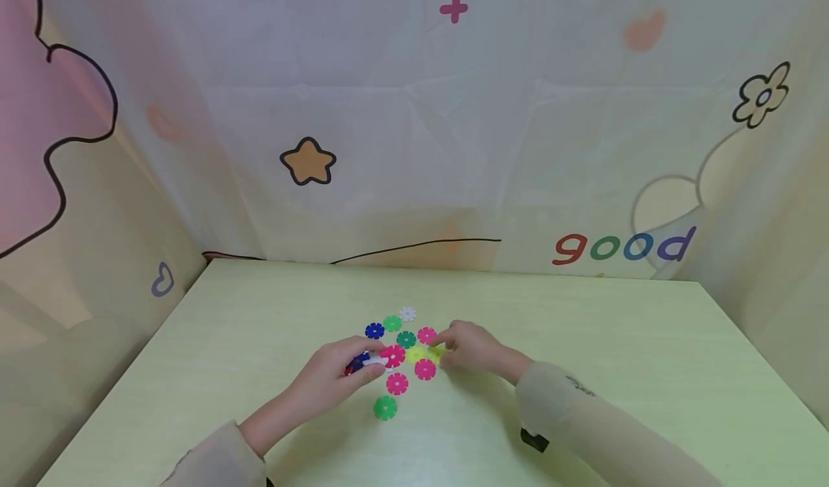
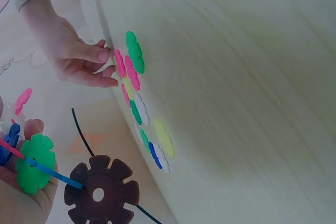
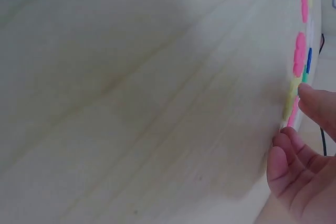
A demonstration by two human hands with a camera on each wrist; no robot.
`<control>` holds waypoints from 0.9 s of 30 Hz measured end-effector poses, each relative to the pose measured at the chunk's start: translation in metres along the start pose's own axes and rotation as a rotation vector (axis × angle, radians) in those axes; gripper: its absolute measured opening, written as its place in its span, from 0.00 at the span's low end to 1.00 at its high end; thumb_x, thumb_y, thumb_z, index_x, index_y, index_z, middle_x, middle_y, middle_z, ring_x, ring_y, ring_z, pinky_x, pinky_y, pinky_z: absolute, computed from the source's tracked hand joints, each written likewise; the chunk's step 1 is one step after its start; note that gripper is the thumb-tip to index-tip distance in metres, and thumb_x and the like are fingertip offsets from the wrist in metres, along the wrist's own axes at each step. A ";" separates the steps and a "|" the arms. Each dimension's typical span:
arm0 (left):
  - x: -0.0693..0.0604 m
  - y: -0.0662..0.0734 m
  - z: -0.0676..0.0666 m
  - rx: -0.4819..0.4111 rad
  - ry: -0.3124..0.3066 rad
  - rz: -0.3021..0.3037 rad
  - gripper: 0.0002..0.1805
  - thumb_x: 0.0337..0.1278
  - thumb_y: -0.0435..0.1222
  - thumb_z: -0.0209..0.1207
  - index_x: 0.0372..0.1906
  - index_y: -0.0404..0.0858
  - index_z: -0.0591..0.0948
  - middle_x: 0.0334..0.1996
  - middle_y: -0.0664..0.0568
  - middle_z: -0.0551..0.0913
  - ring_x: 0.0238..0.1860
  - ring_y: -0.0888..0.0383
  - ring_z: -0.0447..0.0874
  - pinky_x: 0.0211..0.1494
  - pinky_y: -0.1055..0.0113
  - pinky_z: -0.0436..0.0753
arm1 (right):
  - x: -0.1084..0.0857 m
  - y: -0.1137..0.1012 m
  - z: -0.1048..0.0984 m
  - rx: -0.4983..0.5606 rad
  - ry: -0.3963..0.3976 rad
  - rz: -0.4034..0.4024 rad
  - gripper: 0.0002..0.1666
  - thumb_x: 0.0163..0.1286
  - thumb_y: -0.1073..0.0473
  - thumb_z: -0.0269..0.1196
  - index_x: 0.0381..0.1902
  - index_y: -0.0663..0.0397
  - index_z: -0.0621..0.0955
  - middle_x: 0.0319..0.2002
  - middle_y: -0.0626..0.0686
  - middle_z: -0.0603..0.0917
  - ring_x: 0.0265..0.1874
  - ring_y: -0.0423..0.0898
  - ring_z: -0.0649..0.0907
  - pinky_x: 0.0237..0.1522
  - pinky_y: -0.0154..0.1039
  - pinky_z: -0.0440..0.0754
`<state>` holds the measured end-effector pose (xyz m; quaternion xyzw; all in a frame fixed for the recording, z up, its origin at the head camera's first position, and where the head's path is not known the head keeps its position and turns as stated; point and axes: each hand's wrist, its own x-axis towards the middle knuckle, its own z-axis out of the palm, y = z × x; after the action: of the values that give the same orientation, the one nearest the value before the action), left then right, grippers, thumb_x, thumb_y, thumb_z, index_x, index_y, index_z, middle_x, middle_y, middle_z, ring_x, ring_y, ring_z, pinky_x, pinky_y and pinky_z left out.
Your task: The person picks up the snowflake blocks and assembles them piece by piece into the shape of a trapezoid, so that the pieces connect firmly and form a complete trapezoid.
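Note:
Several notched plastic discs, some joined together, are in my left hand (image 1: 327, 373), which curls round them. In the left wrist view a brown disc (image 2: 86, 188), a green disc (image 2: 35, 163) and a dark blue one (image 2: 9, 139) show at that hand. My right hand (image 1: 474, 349) reaches over the table from the right, its index fingertip at a pink disc (image 1: 427, 335) and its thumb beside a yellow disc (image 1: 435, 356). Whether it touches them I cannot tell. The right wrist view shows its fingers (image 3: 278, 166) loosely bent, with nothing visible between them.
Loose discs lie between the hands: white (image 1: 407, 314), dark blue (image 1: 374, 331), green (image 1: 385, 408) and several pink ones. The pale table (image 1: 615, 343) extends around them. Behind it hangs a printed cloth (image 1: 414, 149) with a star and lettering.

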<state>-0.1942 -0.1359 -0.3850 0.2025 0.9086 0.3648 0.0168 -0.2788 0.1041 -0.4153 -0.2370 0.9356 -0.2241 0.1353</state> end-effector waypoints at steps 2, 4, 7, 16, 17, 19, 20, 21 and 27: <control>0.000 -0.001 0.001 0.006 -0.004 0.008 0.20 0.52 0.51 0.55 0.49 0.48 0.76 0.45 0.55 0.79 0.49 0.55 0.75 0.45 0.64 0.79 | 0.003 0.000 0.001 -0.026 -0.013 0.018 0.17 0.53 0.60 0.65 0.43 0.48 0.81 0.31 0.47 0.75 0.34 0.44 0.74 0.36 0.38 0.73; 0.000 -0.001 0.001 0.009 -0.004 0.018 0.19 0.53 0.50 0.55 0.49 0.48 0.76 0.45 0.56 0.79 0.49 0.55 0.76 0.45 0.64 0.79 | 0.005 0.000 0.002 -0.033 -0.019 0.030 0.16 0.53 0.60 0.65 0.42 0.48 0.82 0.31 0.48 0.75 0.33 0.44 0.74 0.36 0.39 0.72; 0.001 -0.001 0.002 0.008 -0.001 0.028 0.19 0.53 0.50 0.55 0.49 0.48 0.76 0.45 0.57 0.79 0.49 0.56 0.76 0.46 0.64 0.78 | 0.006 0.000 0.003 -0.052 -0.022 0.039 0.13 0.52 0.60 0.66 0.39 0.50 0.81 0.30 0.48 0.75 0.32 0.44 0.73 0.36 0.39 0.72; 0.000 -0.002 0.003 0.012 -0.012 0.040 0.17 0.54 0.46 0.55 0.49 0.47 0.76 0.44 0.57 0.79 0.48 0.57 0.77 0.45 0.64 0.78 | -0.002 -0.001 0.003 0.030 -0.043 0.124 0.15 0.49 0.62 0.68 0.30 0.50 0.72 0.26 0.48 0.74 0.28 0.44 0.72 0.32 0.36 0.72; 0.000 -0.001 0.003 0.013 -0.012 0.039 0.18 0.54 0.46 0.55 0.49 0.47 0.76 0.44 0.57 0.79 0.48 0.57 0.77 0.46 0.64 0.78 | -0.004 0.001 0.002 0.038 -0.040 0.127 0.15 0.49 0.63 0.68 0.30 0.50 0.71 0.26 0.48 0.74 0.28 0.44 0.71 0.31 0.35 0.72; 0.000 -0.001 0.003 0.012 -0.014 0.035 0.18 0.54 0.46 0.55 0.50 0.47 0.76 0.45 0.56 0.79 0.48 0.56 0.76 0.46 0.63 0.78 | -0.008 0.004 0.002 0.057 -0.029 0.128 0.15 0.49 0.65 0.67 0.29 0.50 0.71 0.25 0.48 0.73 0.26 0.44 0.71 0.29 0.35 0.71; 0.000 -0.001 0.002 0.012 -0.015 0.030 0.18 0.54 0.47 0.55 0.50 0.47 0.76 0.45 0.56 0.79 0.49 0.56 0.76 0.46 0.63 0.78 | -0.010 0.006 0.001 0.063 -0.022 0.126 0.14 0.49 0.65 0.67 0.29 0.50 0.71 0.25 0.49 0.73 0.26 0.44 0.71 0.28 0.35 0.70; 0.000 -0.001 0.002 0.013 -0.017 0.027 0.19 0.54 0.48 0.55 0.50 0.47 0.76 0.45 0.56 0.79 0.49 0.55 0.76 0.45 0.63 0.78 | -0.013 0.008 0.000 0.079 -0.018 0.126 0.14 0.50 0.67 0.66 0.28 0.50 0.72 0.24 0.49 0.73 0.24 0.44 0.71 0.27 0.34 0.70; 0.000 -0.001 0.001 0.013 -0.025 0.023 0.20 0.54 0.50 0.54 0.50 0.47 0.76 0.46 0.55 0.79 0.50 0.54 0.75 0.47 0.60 0.78 | -0.028 0.022 -0.010 0.166 0.010 0.093 0.11 0.52 0.73 0.61 0.28 0.54 0.72 0.22 0.50 0.72 0.18 0.43 0.72 0.22 0.33 0.74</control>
<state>-0.1942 -0.1361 -0.3864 0.2174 0.9083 0.3567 0.0226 -0.2666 0.1392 -0.4129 -0.1803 0.9244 -0.2956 0.1600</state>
